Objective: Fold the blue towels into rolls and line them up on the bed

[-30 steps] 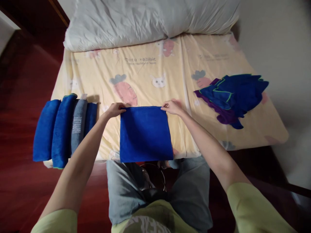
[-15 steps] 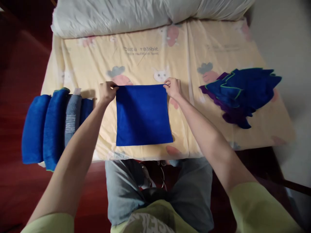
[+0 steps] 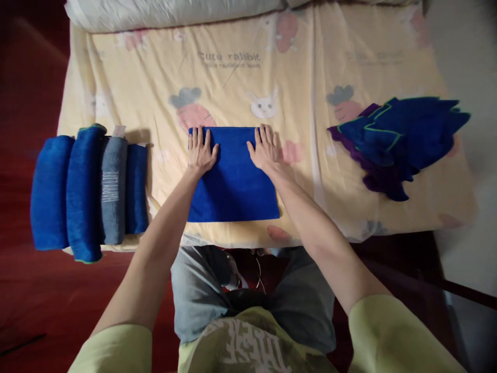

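A blue towel (image 3: 236, 191) lies flat on the bed in front of me, roughly square. My left hand (image 3: 202, 151) rests palm down on its far left corner, fingers stretched out. On the far right corner lies my right hand (image 3: 266, 147), also flat with its fingers spread. Neither hand grips the cloth. To the left stands a row of folded towels: blue ones (image 3: 83, 191) and a grey one (image 3: 113, 191) with "HAPPY LIFE" on it. A loose heap of blue cloths with green edging (image 3: 415, 134) sits to the right, with purple cloth (image 3: 382, 178) beneath it.
The bed carries a yellow sheet (image 3: 233, 88) printed with rabbits and carrots. A rolled white quilt (image 3: 174, 13) runs along the far side. A pale wall (image 3: 462, 67) stands at the right, and red-brown floor (image 3: 31, 295) shows at the left.
Both hands have let go of the towel's far corners and now lie flat on it, a little further inward. The view has tilted slightly downward.
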The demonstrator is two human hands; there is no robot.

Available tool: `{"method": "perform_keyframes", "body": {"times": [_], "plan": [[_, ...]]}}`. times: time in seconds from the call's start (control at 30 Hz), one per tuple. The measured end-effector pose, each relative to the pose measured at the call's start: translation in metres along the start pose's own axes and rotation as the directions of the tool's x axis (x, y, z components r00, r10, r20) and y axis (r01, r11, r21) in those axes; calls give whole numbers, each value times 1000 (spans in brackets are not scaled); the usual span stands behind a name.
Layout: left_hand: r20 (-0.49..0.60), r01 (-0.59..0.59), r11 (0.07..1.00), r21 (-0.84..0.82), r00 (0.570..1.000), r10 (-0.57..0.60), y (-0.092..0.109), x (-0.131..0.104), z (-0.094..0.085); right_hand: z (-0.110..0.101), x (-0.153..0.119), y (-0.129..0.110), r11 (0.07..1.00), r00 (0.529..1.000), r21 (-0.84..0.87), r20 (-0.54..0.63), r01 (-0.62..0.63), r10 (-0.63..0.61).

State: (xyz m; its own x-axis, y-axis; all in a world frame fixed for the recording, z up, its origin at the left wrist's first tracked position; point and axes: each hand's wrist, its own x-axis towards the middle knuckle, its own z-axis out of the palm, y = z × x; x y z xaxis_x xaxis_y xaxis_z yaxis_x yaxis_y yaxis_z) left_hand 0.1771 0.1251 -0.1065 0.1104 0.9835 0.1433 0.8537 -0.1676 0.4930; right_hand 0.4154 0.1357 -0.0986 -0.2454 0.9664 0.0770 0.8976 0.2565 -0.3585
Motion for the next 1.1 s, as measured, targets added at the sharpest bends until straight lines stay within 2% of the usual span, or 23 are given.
{"method": "perform_keyframes", "body": {"times": [0.1,0.17,0.23,0.37,0.47,0.6,0.7,0.77,0.9,0.97,1.1], "plan": [[39,-61,998,11,997,61,30,-36,-1,-3,-33,-31,995,995,36,18,98,-99],[103,-118,993,26,988,115,47,-77,-2,-3,-73,-51,984,982,71,80,164,-169],[123,-124,991,45,985,117,54,-121,-7,-4,-116,-59,979,975,85,109,185,-194],[118,-112,992,60,988,104,41,-192,-30,-15,-178,-38,987,988,78,55,142,-146],[164,-181,983,19,971,175,21,-227,-50,-26,-207,-16,982,986,91,11,163,-165],[168,-246,967,-71,952,255,-5,-263,-67,-34,-247,7,946,960,168,-8,279,-281],[72,-182,977,-113,979,190,-16,-279,-67,-34,-272,19,931,963,247,-72,269,-259],[12,-148,981,-127,989,150,-18,-278,-63,-32,-278,21,927,966,280,-132,250,-221],[-23,-170,972,-163,985,168,-15,-262,-56,-27,-267,14,909,954,293,-137,296,-266],[-41,-139,975,-176,990,134,-13,-255,-55,-24,-258,7,912,957,291,-130,288,-261],[-130,-48,976,-214,991,20,-14,-255,-50,-16,-252,-5,932,970,313,-212,180,-116]]}}
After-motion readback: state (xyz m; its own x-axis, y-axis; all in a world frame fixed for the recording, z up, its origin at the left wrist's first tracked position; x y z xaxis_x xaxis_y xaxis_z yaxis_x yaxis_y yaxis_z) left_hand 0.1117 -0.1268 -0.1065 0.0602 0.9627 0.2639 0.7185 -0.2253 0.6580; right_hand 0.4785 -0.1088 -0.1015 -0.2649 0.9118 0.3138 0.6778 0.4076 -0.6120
